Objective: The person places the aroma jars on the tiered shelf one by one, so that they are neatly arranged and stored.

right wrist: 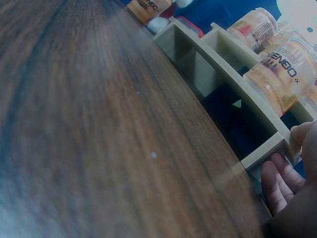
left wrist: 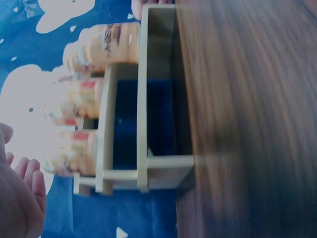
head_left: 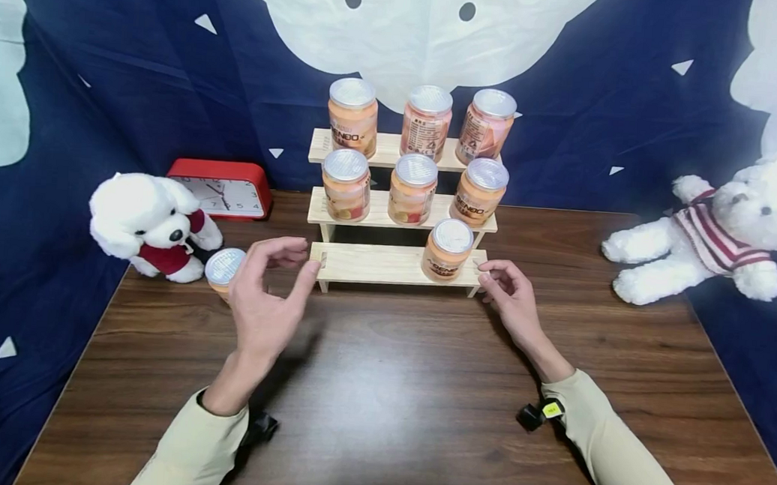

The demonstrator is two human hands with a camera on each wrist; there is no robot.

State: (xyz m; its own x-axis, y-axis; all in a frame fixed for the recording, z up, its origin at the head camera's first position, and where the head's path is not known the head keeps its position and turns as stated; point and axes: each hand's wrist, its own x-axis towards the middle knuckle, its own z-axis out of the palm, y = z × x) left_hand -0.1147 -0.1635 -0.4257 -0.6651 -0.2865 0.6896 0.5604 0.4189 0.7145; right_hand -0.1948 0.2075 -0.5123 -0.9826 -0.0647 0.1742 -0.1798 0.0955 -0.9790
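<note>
A three-step wooden display rack (head_left: 373, 264) stands on the table. My right hand (head_left: 513, 300) is at the right end of its lowest step, with the thumb at the board's corner and curled fingers (right wrist: 275, 186) by the end leg. A fruit jar (head_left: 447, 258) with a silver lid stands near that end of the step. My left hand (head_left: 265, 301) is beside the rack's left end, fingers loosely bent and holding nothing; in the left wrist view its fingers (left wrist: 29, 173) are apart from the rack. Another jar (head_left: 223, 265) stands on the table, partly hidden behind my left hand.
The middle step bears three jars (head_left: 414, 192), and the top step three more (head_left: 353, 120). At the left sit a white plush dog (head_left: 136, 214) and a red clock (head_left: 229, 194). A plush bear (head_left: 721, 228) lies at the right. Behind hangs a dark blue cloth (head_left: 138, 52).
</note>
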